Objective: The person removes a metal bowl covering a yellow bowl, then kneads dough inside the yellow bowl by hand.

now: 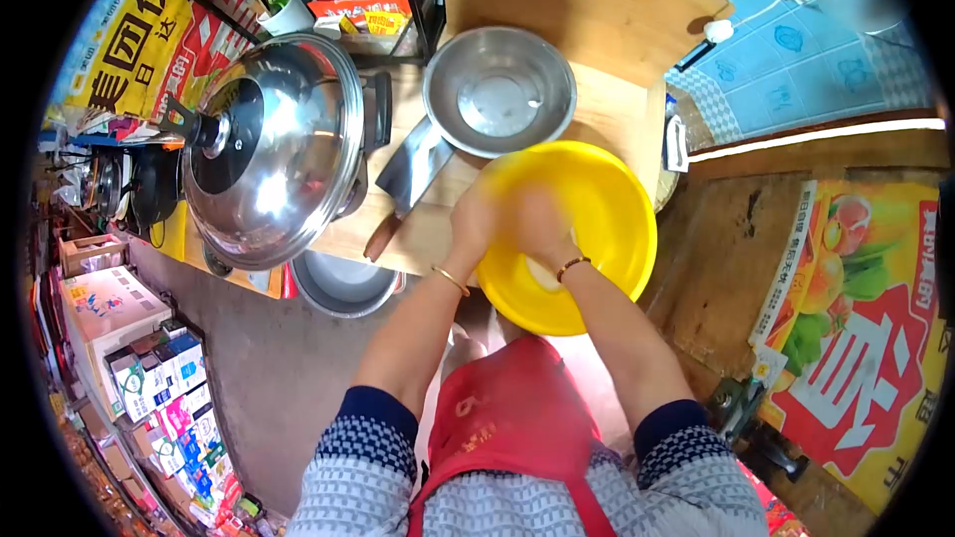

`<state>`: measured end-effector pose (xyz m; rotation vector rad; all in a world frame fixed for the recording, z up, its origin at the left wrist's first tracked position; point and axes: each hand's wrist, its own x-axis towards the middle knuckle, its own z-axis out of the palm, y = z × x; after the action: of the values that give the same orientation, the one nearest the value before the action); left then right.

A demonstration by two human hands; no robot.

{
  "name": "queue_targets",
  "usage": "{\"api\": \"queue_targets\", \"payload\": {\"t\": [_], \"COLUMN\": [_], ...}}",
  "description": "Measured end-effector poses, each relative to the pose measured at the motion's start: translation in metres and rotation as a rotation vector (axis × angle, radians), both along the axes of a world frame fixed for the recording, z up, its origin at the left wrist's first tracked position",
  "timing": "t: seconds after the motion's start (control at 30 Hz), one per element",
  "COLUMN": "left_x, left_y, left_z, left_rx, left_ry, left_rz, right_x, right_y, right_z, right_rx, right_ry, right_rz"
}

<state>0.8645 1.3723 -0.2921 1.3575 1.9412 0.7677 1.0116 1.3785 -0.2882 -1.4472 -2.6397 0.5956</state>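
Note:
A yellow plastic basin (622, 239) sits at the front edge of the wooden counter. My left hand (475, 224) is at the basin's left rim, with a bracelet on the wrist. Just beside it, my right hand (542, 224) is over the inside of the basin. Motion smears the fingers of both hands, so whether they are open or closed, or hold anything, does not show. Something pale (543, 272) shows low in the basin, partly hidden by my right wrist. Behind the basin stands a round metal bowl (497, 89). A cleaver (414, 169) with a wooden handle lies left of the basin.
A large lidded steel pot (274, 139) takes up the counter's left side. A grey metal basin (343, 283) is lower down, below the counter edge. A black rack (423, 0) with packets stands behind. Boxes (159, 368) are stacked at lower left; a wooden panel (716, 249) is at right.

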Motion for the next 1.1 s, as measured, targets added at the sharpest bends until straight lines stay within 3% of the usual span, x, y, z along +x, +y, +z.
{"api": "queue_targets", "payload": {"t": [0.07,0.13,0.23,0.5,0.87,1.03,1.1], "left_x": [-0.005,-0.001,0.002,0.003,0.004,0.006,0.005], "left_y": [-0.005,0.0,0.002,0.004,0.002,-0.003,0.001], "left_z": [-0.013,0.002,0.004,0.021,0.021,0.033,0.038], "left_rx": [0.041,-0.009,-0.121,-0.101,-0.074,-0.033,-0.031], "left_ry": [-0.044,0.049,-0.056,-0.132,-0.068,-0.028,-0.017], "left_rz": [-0.072,-0.077,-0.044,-0.005,-0.013,-0.001,0.002], "right_x": [0.006,0.005,0.002,-0.006,-0.003,0.002,0.003], "right_y": [0.0,0.007,0.014,0.029,0.035,0.026,0.034], "right_z": [-0.016,-0.029,-0.028,-0.04,-0.043,-0.043,-0.038], "right_rx": [0.126,0.273,0.236,0.033,0.087,0.238,0.116], "right_ry": [0.065,-0.114,-0.06,-0.184,0.008,0.147,0.114], "right_rz": [-0.085,-0.022,-0.038,-0.081,-0.106,-0.095,-0.034]}}
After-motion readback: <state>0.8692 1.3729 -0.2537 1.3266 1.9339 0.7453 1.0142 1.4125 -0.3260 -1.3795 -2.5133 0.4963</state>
